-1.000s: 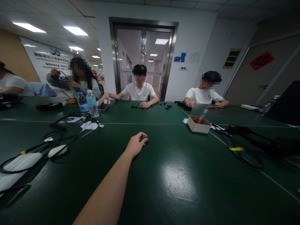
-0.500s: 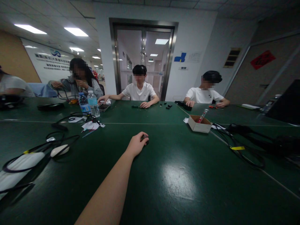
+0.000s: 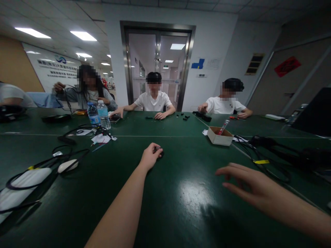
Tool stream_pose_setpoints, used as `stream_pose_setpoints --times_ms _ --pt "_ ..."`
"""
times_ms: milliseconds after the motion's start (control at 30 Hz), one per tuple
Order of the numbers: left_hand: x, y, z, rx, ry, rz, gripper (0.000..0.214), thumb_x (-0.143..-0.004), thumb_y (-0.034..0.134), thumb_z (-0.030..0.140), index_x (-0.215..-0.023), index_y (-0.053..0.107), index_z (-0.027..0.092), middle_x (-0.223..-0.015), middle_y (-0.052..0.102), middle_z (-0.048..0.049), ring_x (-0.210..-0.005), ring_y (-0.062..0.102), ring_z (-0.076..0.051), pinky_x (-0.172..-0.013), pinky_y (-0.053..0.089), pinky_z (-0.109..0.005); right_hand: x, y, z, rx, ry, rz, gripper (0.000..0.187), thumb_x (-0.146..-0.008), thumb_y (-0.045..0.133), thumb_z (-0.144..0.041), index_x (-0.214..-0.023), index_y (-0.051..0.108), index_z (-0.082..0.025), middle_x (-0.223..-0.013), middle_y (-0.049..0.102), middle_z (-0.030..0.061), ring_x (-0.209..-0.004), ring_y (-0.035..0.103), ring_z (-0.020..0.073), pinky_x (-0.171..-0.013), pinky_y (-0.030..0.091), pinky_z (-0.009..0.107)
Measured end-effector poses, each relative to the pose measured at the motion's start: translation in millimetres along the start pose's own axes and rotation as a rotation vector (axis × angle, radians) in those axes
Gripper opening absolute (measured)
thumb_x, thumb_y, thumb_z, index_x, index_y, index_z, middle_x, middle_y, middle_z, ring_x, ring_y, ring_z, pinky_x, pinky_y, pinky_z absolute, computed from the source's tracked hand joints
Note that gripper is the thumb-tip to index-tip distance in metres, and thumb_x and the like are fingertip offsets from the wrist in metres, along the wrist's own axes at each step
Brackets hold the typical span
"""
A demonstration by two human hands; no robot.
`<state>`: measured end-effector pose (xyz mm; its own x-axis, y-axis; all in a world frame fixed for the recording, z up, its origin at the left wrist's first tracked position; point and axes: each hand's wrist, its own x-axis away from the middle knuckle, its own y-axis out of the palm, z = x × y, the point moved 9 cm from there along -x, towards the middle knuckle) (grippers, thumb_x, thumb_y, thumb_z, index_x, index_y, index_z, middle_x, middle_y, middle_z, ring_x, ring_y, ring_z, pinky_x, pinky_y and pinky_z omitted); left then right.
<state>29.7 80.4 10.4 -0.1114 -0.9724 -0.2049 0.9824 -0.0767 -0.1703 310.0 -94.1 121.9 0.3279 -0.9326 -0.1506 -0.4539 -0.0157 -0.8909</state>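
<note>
My left hand [image 3: 150,156] rests on the green table [image 3: 165,199] near the middle. Its fingers are closed round a small dark object [image 3: 160,151], mostly hidden, whose kind I cannot make out. Over the right side of the table hovers my right hand [image 3: 245,184], its fingers apart and slightly bent, holding nothing. Beyond that hand stands a small open cardboard box [image 3: 219,137] with a clear and red tube [image 3: 223,127] sticking out of it.
At the left lie black cables [image 3: 69,151], a white mouse [image 3: 67,166] and paper scraps [image 3: 100,138]. Two water bottles [image 3: 103,115] stand behind them. Black straps and cables [image 3: 274,148] spread at the right. Several people sit across the table, and small black parts [image 3: 185,117] lie near them.
My right hand has come into view from the right, above the table. My left hand stays almost in place on the small dark object. Across the table, a person at the left has raised a hand.
</note>
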Motion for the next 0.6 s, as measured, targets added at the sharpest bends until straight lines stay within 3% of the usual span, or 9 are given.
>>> stream_pose_setpoints --times_ms 67,133,233,333,433,600 --pt "-3.0 -1.5 -2.9 0.033 0.005 0.013 0.023 -0.080 0.063 0.032 -0.096 0.056 0.017 -0.087 0.065 -0.0052 -0.067 0.063 -0.012 -0.060 0.047 -0.022 -38.6 35.0 -17.1 -0.125 -0.001 -0.198 0.028 -0.086 0.057 -0.040 -0.104 0.066 -0.021 -0.090 0.063 0.0064 -0.073 0.059 0.0171 -0.063 0.049 0.028" --pt "-5.6 -3.2 -4.7 0.067 0.008 0.032 0.023 -0.079 0.063 0.031 -0.096 0.056 0.017 -0.085 0.066 -0.0050 -0.065 0.063 -0.011 -0.058 0.047 -0.021 -75.1 64.4 -25.6 -0.285 0.029 -0.308 0.025 -0.085 0.058 -0.035 -0.102 0.065 -0.018 -0.082 0.061 0.0044 -0.068 0.058 0.0152 -0.059 0.048 0.026" --pt "-7.9 -5.9 -4.0 0.128 0.016 0.068 0.022 -0.079 0.063 0.030 -0.095 0.055 0.016 -0.087 0.066 -0.0056 -0.064 0.062 -0.010 -0.058 0.047 -0.021 -123.8 100.5 -19.6 -0.606 0.162 -0.316 0.042 -0.083 0.061 -0.027 -0.122 0.050 -0.018 -0.087 0.059 0.0030 -0.061 0.060 0.0125 -0.053 0.049 0.024" --pt "-7.9 -10.6 -0.4 0.192 0.023 0.119 0.022 -0.079 0.064 0.029 -0.093 0.055 0.015 -0.090 0.067 -0.0068 -0.063 0.063 -0.010 -0.058 0.047 -0.020 -159.6 137.8 -15.6 -0.990 0.299 -0.308 0.052 -0.087 0.060 -0.026 -0.132 0.034 -0.021 -0.089 0.061 0.0044 -0.061 0.065 0.0145 -0.059 0.055 0.028" --pt "-7.2 -14.3 4.1 0.262 0.036 0.154 0.023 -0.076 0.066 0.029 -0.090 0.055 0.015 -0.088 0.067 -0.0061 -0.061 0.062 -0.009 -0.057 0.047 -0.020 -185.9 161.8 -27.4 -1.305 0.308 -0.302 0.034 -0.095 0.049 -0.026 -0.125 0.039 -0.017 -0.086 0.064 0.0071 -0.067 0.069 0.0166 -0.065 0.057 0.029" --pt "-8.2 -14.6 7.3 0.332 0.049 0.151 0.031 -0.071 0.071 0.034 -0.089 0.054 0.015 -0.083 0.067 -0.0047 -0.060 0.062 -0.011 -0.057 0.050 -0.022 -205.5 175.6 -44.1 -1.380 0.265 -0.414 0.024 -0.091 0.049 -0.007 -0.115 0.049 -0.010 -0.086 0.068 0.0121 -0.069 0.070 0.0175 -0.067 0.059 0.028"
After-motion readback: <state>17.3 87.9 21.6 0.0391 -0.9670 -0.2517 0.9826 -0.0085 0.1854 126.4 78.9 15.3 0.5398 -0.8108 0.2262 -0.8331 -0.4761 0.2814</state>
